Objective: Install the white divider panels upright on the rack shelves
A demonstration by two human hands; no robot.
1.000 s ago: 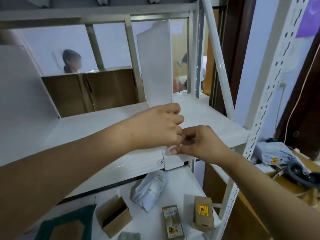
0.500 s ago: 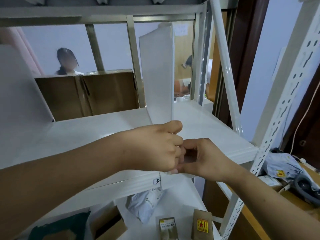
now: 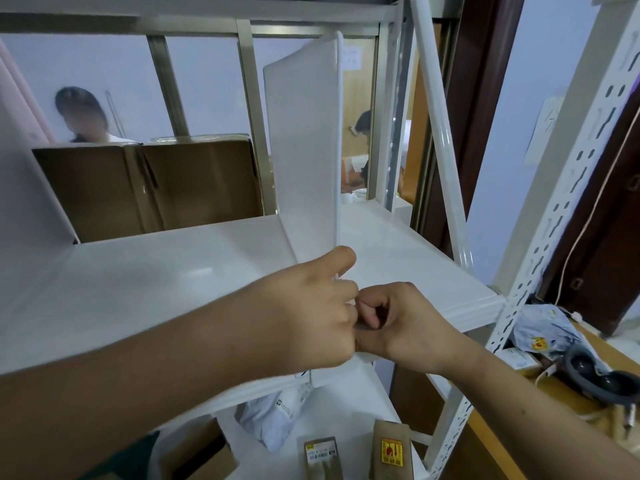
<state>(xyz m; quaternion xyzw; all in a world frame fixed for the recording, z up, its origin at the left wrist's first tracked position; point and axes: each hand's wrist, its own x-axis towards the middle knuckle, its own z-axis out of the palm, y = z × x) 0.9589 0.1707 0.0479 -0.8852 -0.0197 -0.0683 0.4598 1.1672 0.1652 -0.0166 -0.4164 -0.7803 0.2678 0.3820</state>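
A white divider panel (image 3: 304, 143) is standing upright on the white rack shelf (image 3: 166, 271), its near edge facing the camera at the shelf's front. The left hand (image 3: 304, 313) is curling closed at the panel's lower front corner, thumb pressing against the edge. The right hand (image 3: 405, 323) is meeting it knuckle to knuckle, fingers folded; what it is pinching cannot be told. A second panel (image 3: 31, 188) is rising at far left. Cardboard boxes (image 3: 149, 188) are sitting behind, small packages (image 3: 391, 448) below.
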